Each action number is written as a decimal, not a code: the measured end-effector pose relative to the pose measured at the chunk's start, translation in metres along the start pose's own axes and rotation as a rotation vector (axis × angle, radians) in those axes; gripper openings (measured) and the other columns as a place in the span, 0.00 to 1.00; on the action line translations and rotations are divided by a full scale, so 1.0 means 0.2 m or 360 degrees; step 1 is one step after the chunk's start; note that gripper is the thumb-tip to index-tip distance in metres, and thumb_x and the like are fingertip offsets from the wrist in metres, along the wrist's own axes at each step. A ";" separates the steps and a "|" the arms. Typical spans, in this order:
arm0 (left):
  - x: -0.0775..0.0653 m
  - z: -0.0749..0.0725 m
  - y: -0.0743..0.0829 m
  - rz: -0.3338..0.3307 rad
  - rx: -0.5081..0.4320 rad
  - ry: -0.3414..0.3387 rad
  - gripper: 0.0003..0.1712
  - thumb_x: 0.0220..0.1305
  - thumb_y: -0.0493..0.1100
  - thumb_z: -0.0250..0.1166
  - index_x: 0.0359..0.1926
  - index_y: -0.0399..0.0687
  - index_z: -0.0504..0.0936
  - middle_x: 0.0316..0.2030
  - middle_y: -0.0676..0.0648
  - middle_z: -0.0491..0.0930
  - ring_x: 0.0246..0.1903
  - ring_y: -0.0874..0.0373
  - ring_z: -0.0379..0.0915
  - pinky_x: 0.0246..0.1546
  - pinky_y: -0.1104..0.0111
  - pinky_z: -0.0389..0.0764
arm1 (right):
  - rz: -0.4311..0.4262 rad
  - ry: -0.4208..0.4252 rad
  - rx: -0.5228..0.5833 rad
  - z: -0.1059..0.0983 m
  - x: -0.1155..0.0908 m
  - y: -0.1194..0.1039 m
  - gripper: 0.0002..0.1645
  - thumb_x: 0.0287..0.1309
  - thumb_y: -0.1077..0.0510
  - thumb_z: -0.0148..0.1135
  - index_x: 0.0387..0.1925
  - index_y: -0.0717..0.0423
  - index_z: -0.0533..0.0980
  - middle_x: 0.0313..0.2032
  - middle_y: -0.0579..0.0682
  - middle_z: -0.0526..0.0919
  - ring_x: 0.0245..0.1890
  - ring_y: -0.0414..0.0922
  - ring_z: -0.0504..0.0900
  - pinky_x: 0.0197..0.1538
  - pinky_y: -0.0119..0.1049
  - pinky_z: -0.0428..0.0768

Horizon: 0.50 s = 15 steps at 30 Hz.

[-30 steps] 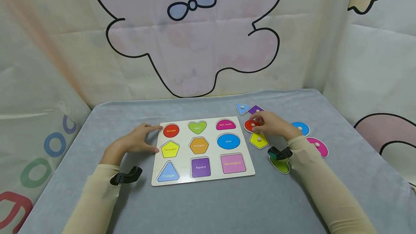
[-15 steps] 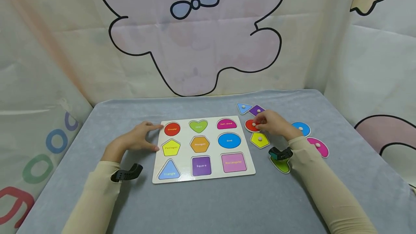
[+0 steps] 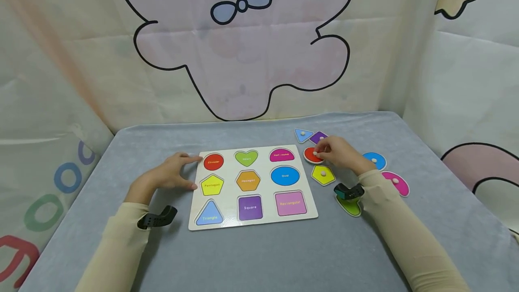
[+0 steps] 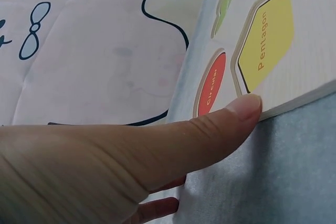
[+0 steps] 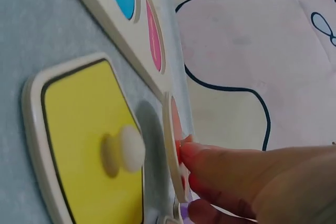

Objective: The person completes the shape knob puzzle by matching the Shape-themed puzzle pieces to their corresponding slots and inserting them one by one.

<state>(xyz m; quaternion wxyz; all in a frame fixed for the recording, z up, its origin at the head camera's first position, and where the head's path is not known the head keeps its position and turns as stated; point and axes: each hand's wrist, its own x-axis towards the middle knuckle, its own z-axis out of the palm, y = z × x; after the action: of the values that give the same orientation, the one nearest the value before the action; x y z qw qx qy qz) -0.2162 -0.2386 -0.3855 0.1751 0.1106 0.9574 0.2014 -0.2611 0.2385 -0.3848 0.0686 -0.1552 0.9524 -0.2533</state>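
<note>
My right hand (image 3: 338, 151) pinches the knob of a red circle puzzle piece (image 3: 311, 155), just right of the board's upper right corner. In the right wrist view that piece (image 5: 174, 145) stands off the cloth with a shadow under it. The white shape puzzle board (image 3: 227, 222) has labelled recesses, among them a red circular recess (image 3: 213, 162) and a yellow pentagon recess (image 4: 268, 40). Thumb and index finger spread apart, my left hand (image 3: 168, 175) touches the board's left edge. The left wrist view shows the thumb (image 4: 220, 124) at that edge beside the pentagon recess.
A yellow pentagon piece (image 3: 329, 174) lies just nearer than the red one. Behind are a blue triangle piece (image 3: 301, 137) and a partly covered purple piece (image 3: 317, 136). A blue oval (image 3: 379, 157), a magenta half round (image 3: 402, 184) and a green piece (image 3: 350, 208) lie around my right forearm.
My right fingers have settled on the red circle's knob, and the piece has risen off the cloth and shifted slightly left. My left hand stays at the board's edge.
</note>
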 end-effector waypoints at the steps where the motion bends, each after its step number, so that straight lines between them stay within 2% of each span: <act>1: 0.00 0.00 0.00 -0.0001 -0.0001 0.0001 0.53 0.51 0.52 0.80 0.76 0.51 0.65 0.72 0.27 0.56 0.69 0.28 0.54 0.65 0.32 0.67 | -0.0017 0.0009 0.0000 0.00 0.00 -0.01 0.07 0.65 0.62 0.65 0.41 0.62 0.83 0.34 0.55 0.81 0.35 0.48 0.73 0.36 0.32 0.75; 5: 0.00 -0.01 0.02 -0.0001 0.0009 0.0004 0.53 0.51 0.52 0.80 0.75 0.50 0.65 0.72 0.27 0.56 0.69 0.28 0.54 0.65 0.33 0.67 | -0.0086 0.0035 0.0003 0.00 0.01 -0.03 0.06 0.65 0.62 0.66 0.40 0.62 0.84 0.34 0.55 0.83 0.34 0.47 0.74 0.35 0.31 0.74; 15: -0.02 -0.01 0.03 -0.0004 0.0038 0.0005 0.53 0.51 0.52 0.80 0.75 0.50 0.65 0.72 0.26 0.57 0.69 0.28 0.55 0.65 0.32 0.66 | -0.0156 0.0116 0.0067 0.03 0.02 -0.09 0.06 0.63 0.61 0.68 0.38 0.61 0.85 0.35 0.55 0.83 0.34 0.48 0.74 0.34 0.28 0.75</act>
<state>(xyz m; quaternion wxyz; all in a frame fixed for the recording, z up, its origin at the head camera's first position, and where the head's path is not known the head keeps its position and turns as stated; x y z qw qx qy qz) -0.2125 -0.2348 -0.3811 0.1725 0.1110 0.9602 0.1898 -0.2597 0.2191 -0.3810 0.0248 -0.1908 0.9400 -0.2818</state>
